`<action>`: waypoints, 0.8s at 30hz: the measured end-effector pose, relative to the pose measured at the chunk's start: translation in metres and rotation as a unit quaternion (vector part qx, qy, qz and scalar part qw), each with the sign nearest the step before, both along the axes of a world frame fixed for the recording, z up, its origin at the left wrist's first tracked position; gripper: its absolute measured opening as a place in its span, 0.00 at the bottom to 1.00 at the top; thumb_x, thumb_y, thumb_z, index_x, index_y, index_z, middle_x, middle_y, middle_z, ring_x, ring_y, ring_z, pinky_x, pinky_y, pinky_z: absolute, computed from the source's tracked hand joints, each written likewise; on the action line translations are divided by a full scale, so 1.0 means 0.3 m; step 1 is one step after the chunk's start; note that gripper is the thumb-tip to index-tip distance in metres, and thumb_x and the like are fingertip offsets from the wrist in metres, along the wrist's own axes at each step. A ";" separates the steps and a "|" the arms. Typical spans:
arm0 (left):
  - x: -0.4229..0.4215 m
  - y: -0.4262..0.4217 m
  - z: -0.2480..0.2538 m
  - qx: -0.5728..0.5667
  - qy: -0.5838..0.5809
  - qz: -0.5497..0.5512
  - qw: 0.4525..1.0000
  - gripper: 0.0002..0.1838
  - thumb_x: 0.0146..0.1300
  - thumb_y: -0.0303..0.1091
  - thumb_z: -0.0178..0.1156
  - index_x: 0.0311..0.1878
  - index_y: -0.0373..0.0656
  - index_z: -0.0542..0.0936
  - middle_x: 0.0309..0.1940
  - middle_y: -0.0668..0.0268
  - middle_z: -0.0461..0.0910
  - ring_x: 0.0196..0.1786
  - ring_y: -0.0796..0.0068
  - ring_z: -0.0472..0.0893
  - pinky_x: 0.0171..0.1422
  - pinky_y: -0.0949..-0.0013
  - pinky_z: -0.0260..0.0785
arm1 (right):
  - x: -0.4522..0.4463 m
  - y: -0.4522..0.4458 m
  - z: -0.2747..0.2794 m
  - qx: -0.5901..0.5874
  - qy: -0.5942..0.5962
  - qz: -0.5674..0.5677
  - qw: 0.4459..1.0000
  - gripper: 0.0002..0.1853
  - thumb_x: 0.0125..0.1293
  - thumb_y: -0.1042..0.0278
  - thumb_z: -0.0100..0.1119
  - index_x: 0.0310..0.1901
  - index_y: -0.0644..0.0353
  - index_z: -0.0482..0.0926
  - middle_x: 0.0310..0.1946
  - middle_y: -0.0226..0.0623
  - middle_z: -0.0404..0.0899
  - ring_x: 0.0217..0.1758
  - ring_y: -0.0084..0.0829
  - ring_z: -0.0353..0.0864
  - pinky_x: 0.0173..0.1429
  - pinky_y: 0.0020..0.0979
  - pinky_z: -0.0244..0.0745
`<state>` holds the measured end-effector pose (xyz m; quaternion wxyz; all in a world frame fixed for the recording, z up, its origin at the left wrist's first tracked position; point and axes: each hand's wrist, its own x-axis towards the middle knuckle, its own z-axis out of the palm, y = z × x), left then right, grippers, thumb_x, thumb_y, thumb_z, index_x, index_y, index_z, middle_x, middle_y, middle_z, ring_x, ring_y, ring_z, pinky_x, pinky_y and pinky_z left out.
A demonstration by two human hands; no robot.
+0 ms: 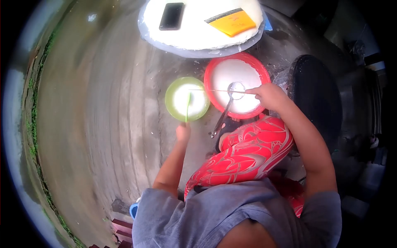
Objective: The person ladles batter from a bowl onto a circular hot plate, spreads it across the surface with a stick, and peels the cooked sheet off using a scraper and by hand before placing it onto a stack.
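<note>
My left hand (182,131) is closed around the lower end of a slim light-green handled utensil (187,108). Its far end reaches into a green bowl (170,110) of bright white contents; glare hides what kind of tip it has. From my right hand (272,97), fingers pinched, a long thin stick (218,90) runs leftward over a red basin (209,84) to above the green bowl. Whether the stick touches the white contents I cannot tell. The basin also holds something white, and a metal ladle (223,113) rests in it, handle leaning out over the near rim.
Beyond the basin stands a round white-topped surface (192,35) bearing a black phone (171,16) and a yellow-orange packet (235,24). A dark round seat (317,99) is to the right. Concrete floor (124,95) stretches left.
</note>
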<state>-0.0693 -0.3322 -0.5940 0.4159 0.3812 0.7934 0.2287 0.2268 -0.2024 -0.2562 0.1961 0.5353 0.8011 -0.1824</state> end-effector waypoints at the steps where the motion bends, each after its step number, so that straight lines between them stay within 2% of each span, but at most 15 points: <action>1: 0.031 -0.001 0.053 0.003 0.000 -0.010 1.000 0.18 0.63 0.42 0.52 0.38 0.33 0.79 0.28 0.53 0.81 0.36 0.56 0.80 0.43 0.58 0.70 | 0.049 -0.023 0.016 0.026 -0.004 -0.019 0.999 0.19 0.58 0.74 0.52 0.51 0.43 0.78 0.37 0.42 0.79 0.41 0.39 0.79 0.46 0.38 0.73; 2: 0.087 -0.005 0.171 0.114 0.271 -0.056 0.954 0.19 0.63 0.43 0.51 0.42 0.34 0.77 0.32 0.53 0.80 0.39 0.56 0.79 0.47 0.58 0.70 | 0.097 -0.049 0.032 0.052 -0.008 -0.040 0.998 0.19 0.57 0.74 0.52 0.50 0.46 0.78 0.35 0.43 0.80 0.40 0.40 0.79 0.45 0.37 0.73; 3: 0.129 -0.005 0.249 0.218 0.515 -0.095 0.824 0.20 0.63 0.44 0.51 0.47 0.34 0.75 0.35 0.53 0.80 0.42 0.57 0.79 0.51 0.58 0.69 | 0.138 -0.078 0.045 0.054 -0.009 -0.052 0.997 0.19 0.57 0.74 0.52 0.50 0.46 0.78 0.35 0.43 0.80 0.40 0.40 0.79 0.45 0.37 0.73; 5: 0.181 0.038 0.281 0.212 0.440 -0.140 0.861 0.24 0.64 0.45 0.51 0.55 0.34 0.69 0.39 0.51 0.78 0.46 0.57 0.77 0.56 0.54 0.65 | 0.210 -0.139 0.077 0.071 0.061 -0.139 0.986 0.18 0.58 0.74 0.52 0.50 0.49 0.78 0.33 0.43 0.80 0.38 0.41 0.79 0.43 0.37 0.73; 6: 0.214 0.072 0.298 0.144 0.178 -0.183 0.956 0.24 0.64 0.45 0.50 0.56 0.35 0.68 0.37 0.52 0.78 0.45 0.56 0.77 0.56 0.53 0.66 | 0.242 -0.175 0.115 0.052 0.103 -0.181 0.977 0.18 0.59 0.74 0.51 0.51 0.50 0.77 0.30 0.43 0.80 0.33 0.39 0.79 0.40 0.34 0.73; 7: 0.247 0.106 0.316 0.059 -0.099 -0.210 0.971 0.24 0.65 0.45 0.49 0.57 0.35 0.67 0.36 0.54 0.77 0.45 0.56 0.77 0.55 0.52 0.66 | 0.279 -0.217 0.134 0.053 0.104 -0.188 0.975 0.18 0.59 0.74 0.51 0.51 0.50 0.77 0.30 0.43 0.80 0.33 0.39 0.79 0.40 0.34 0.73; 8: 0.282 0.142 0.340 0.059 -0.098 -0.217 0.969 0.24 0.65 0.45 0.49 0.57 0.35 0.67 0.36 0.54 0.77 0.45 0.56 0.77 0.55 0.52 0.66 | 0.318 -0.260 0.147 0.060 0.127 -0.238 0.961 0.18 0.60 0.75 0.51 0.52 0.52 0.76 0.28 0.42 0.79 0.30 0.36 0.78 0.38 0.32 0.72; 9: 0.317 0.177 0.364 -0.096 -0.334 -0.145 0.926 0.21 0.66 0.43 0.48 0.53 0.35 0.68 0.34 0.55 0.77 0.44 0.56 0.78 0.55 0.52 0.68 | 0.356 -0.306 0.159 0.066 0.150 -0.287 0.944 0.18 0.60 0.76 0.50 0.53 0.53 0.76 0.26 0.41 0.79 0.27 0.33 0.78 0.36 0.29 0.72; 10: 0.347 0.210 0.381 -0.247 -0.539 -0.058 0.803 0.19 0.66 0.42 0.46 0.49 0.34 0.70 0.32 0.56 0.77 0.43 0.57 0.78 0.54 0.53 0.69 | 0.391 -0.354 0.176 0.067 0.151 -0.294 0.941 0.18 0.60 0.76 0.50 0.53 0.53 0.76 0.26 0.41 0.79 0.27 0.33 0.78 0.36 0.29 0.72; 11: 0.374 0.241 0.391 -0.252 -0.536 -0.066 0.803 0.19 0.66 0.42 0.46 0.49 0.34 0.70 0.32 0.56 0.77 0.43 0.57 0.78 0.54 0.53 0.69 | 0.426 -0.404 0.192 0.064 0.179 -0.339 0.921 0.18 0.61 0.77 0.50 0.53 0.54 0.75 0.25 0.38 0.78 0.24 0.28 0.75 0.34 0.26 0.71; 13: 0.428 0.288 0.401 -0.282 -0.671 -0.006 0.686 0.15 0.67 0.39 0.43 0.43 0.34 0.70 0.30 0.58 0.76 0.40 0.61 0.79 0.49 0.56 0.74 | 0.498 -0.506 0.191 0.060 0.207 -0.394 0.893 0.19 0.61 0.77 0.50 0.54 0.55 0.75 0.24 0.36 0.78 0.21 0.24 0.73 0.31 0.23 0.70; 15: 0.476 0.326 0.362 -0.335 -0.639 0.040 0.692 0.13 0.67 0.35 0.41 0.37 0.34 0.69 0.24 0.64 0.71 0.24 0.77 0.71 0.26 0.75 0.69 | 0.567 -0.603 0.179 0.016 0.293 -0.477 0.828 0.20 0.62 0.78 0.49 0.56 0.55 0.73 0.24 0.32 0.78 0.19 0.17 0.70 0.28 0.19 0.68; 18: 0.538 0.313 0.499 -0.240 -0.457 0.046 0.855 0.11 0.67 0.33 0.40 0.31 0.38 0.68 0.18 0.69 0.65 0.14 0.83 0.60 0.14 0.79 0.53 | 0.666 -0.756 0.125 0.019 0.348 -0.511 0.786 0.20 0.63 0.78 0.48 0.58 0.56 0.71 0.24 0.30 0.78 0.18 0.13 0.68 0.25 0.16 0.66; 21: 0.544 0.258 0.685 -0.070 -0.249 -0.124 0.958 0.12 0.66 0.35 0.45 0.34 0.36 0.71 0.16 0.70 0.63 0.14 0.83 0.60 0.14 0.78 0.51 | 0.712 -0.860 0.095 0.029 0.385 -0.540 0.747 0.20 0.64 0.78 0.47 0.58 0.57 0.70 0.26 0.30 0.78 0.18 0.13 0.68 0.25 0.16 0.65; 24: 0.501 0.251 0.454 0.055 -0.024 -0.303 0.951 0.11 0.64 0.35 0.48 0.40 0.36 0.73 0.23 0.57 0.75 0.23 0.63 0.75 0.25 0.64 0.66 | 0.746 -0.954 0.017 0.034 0.435 -0.570 0.696 0.21 0.64 0.79 0.47 0.59 0.57 0.70 0.27 0.30 0.78 0.18 0.13 0.68 0.24 0.16 0.65</action>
